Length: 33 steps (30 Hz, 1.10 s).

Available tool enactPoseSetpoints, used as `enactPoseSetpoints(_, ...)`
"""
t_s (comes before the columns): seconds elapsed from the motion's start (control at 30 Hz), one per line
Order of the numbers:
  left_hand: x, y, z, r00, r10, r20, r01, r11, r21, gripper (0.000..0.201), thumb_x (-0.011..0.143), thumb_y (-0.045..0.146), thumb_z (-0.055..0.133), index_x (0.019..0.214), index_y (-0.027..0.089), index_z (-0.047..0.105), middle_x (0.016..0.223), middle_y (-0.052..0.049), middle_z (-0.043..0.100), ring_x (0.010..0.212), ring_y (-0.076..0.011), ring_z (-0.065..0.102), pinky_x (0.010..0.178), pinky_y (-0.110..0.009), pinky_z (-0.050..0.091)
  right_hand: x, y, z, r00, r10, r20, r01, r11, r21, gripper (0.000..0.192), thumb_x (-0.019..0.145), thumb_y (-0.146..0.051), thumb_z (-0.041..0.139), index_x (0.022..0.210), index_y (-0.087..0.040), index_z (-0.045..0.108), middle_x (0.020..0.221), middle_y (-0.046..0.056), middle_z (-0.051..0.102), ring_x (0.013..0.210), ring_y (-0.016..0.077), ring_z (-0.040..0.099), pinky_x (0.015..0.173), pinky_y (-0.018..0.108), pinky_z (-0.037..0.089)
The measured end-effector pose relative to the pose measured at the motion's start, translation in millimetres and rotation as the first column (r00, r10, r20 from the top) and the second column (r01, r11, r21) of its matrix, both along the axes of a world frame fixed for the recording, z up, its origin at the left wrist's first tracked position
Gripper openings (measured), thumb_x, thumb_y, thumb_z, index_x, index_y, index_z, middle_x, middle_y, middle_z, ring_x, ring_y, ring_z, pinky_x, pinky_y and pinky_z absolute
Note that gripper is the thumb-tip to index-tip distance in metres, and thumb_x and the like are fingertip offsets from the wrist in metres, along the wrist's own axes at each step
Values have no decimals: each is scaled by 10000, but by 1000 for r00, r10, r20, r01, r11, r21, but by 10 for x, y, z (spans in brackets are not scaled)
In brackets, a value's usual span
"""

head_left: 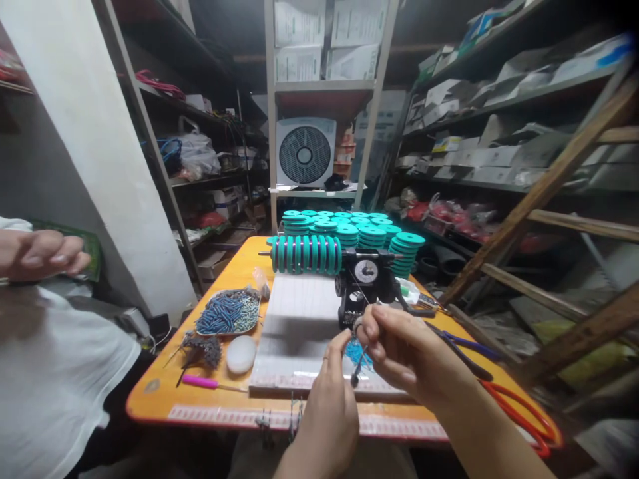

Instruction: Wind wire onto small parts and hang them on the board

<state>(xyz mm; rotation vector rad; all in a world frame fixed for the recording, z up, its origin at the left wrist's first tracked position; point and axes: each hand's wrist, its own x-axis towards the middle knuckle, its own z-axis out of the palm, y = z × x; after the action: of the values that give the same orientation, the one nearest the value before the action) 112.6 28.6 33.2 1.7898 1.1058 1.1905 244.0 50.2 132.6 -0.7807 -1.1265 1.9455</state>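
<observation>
Both hands meet low over the white work mat, just in front of the small black winding machine. The right hand is pinched closed on a thin dark strand that hangs down from its fingertips, a ring on one finger. The left hand comes up from six o'clock with its fingertips curled toward the same strand; whether it actually grips it I cannot tell. Beneath them lies a small heap of blue beads on the mat.

As for progress, my guess is this is mid-run work: a row of teal spools sits threaded on the machine's spindle at eleven o'clock of the hands, and many more teal spools stand stacked behind at twelve. A tray of blue-grey tube beads at nine o'clock looks well stocked, so plenty seems left.

Room is tight. The orange table ends just beneath the wrists, its near edge carrying a measuring strip. At three o'clock, pliers with orange handles lie near the right forearm. At nine o'clock a pink-handled tool, a white oval lump and a dark tuft crowd the left. Another person's hand and white sleeve fill the far left, well apart from the work.
</observation>
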Motion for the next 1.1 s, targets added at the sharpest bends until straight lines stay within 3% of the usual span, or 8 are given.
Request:
enactPoseSetpoints(0.13, -55, -109, 91, 967, -7, 256, 21, 998, -52, 421, 926, 218, 297, 1305, 218, 481, 1387, -56, 474, 1308, -169, 406, 1141, -317, 291, 3, -23, -17, 1000, 15, -9, -15, 1000, -1, 490, 734, -513, 585, 853, -95, 358, 643, -33, 490, 314, -47, 296, 320, 89, 114)
enactPoseSetpoints(0.27, -140, -328, 114, 890, -65, 451, 149, 977, -153, 413, 913, 451, 360, 1043, 148, 609, 991, -98, 645, 976, -194, 569, 880, -271, 427, -48, -38, -45, 999, 38, 22, -37, 999, -37, 494, 740, -529, 574, 870, -100, 368, 637, -32, 499, 327, -42, 308, 334, 82, 141)
enactPoseSetpoints(0.4, -190, -515, 92, 885, -23, 465, 220, 901, -374, 436, 889, 537, 419, 802, 138, 573, 613, -6, 493, 587, -91, 461, 613, -217, 356, -138, -47, -137, 995, 22, 94, -18, 999, -44, 515, 722, -537, 598, 901, -95, 405, 654, -30, 493, 351, -53, 315, 346, 75, 148)
enactPoseSetpoints(0.47, -205, -575, 17, 808, -35, 589, 348, 834, -429, 437, 877, 545, 446, 795, 129, 551, 569, 16, 443, 529, -72, 426, 573, -210, 332, -168, -61, -241, 991, 35, 132, -28, 998, -57, 543, 718, -555, 597, 955, -92, 440, 616, -43, 454, 342, -64, 275, 345, 73, 133)
enactPoseSetpoints(0.57, -233, -620, -124, 605, -25, 796, 542, 746, -388, 395, 875, 502, 481, 771, 125, 534, 466, 50, 380, 462, -60, 409, 625, -220, 383, -184, -106, -439, 971, 143, 190, -123, 986, -112, 631, 763, -610, 518, 1138, -105, 464, 482, -71, 318, 314, -61, 189, 343, 71, 111)
enactPoseSetpoints(0.67, -271, -628, -189, 472, 30, 881, 584, 738, -338, 349, 884, 422, 491, 763, 103, 565, 490, 23, 442, 441, -50, 420, 566, -194, 374, -201, -169, -602, 941, 300, 158, -268, 943, -197, 711, 815, -657, 389, 1277, -116, 390, 432, -78, 307, 282, -40, 178, 335, 78, 113)
enactPoseSetpoints(0.8, -324, -638, -158, 428, 34, 903, 638, 696, -329, 301, 884, 361, 502, 776, 90, 577, 610, -14, 527, 448, -41, 442, 522, -176, 361, -274, -238, -706, 949, 311, 43, -291, 923, -254, 594, 820, -648, 363, 1054, -102, 373, 521, -54, 472, 274, -9, 278, 318, 99, 146)
enactPoseSetpoints(1.1, -393, -928, -388, 306, 35, 951, 774, 572, -270, 346, 949, 323, 308, 770, 112, 515, 477, -8, 501, 507, -110, 577, 729, -315, 514, -351, -321, -781, 982, 181, 52, -160, 946, -283, 537, 807, -640, 396, 836, -120, 267, 441, -73, 390, 253, 3, 220, 297, 132, 74)
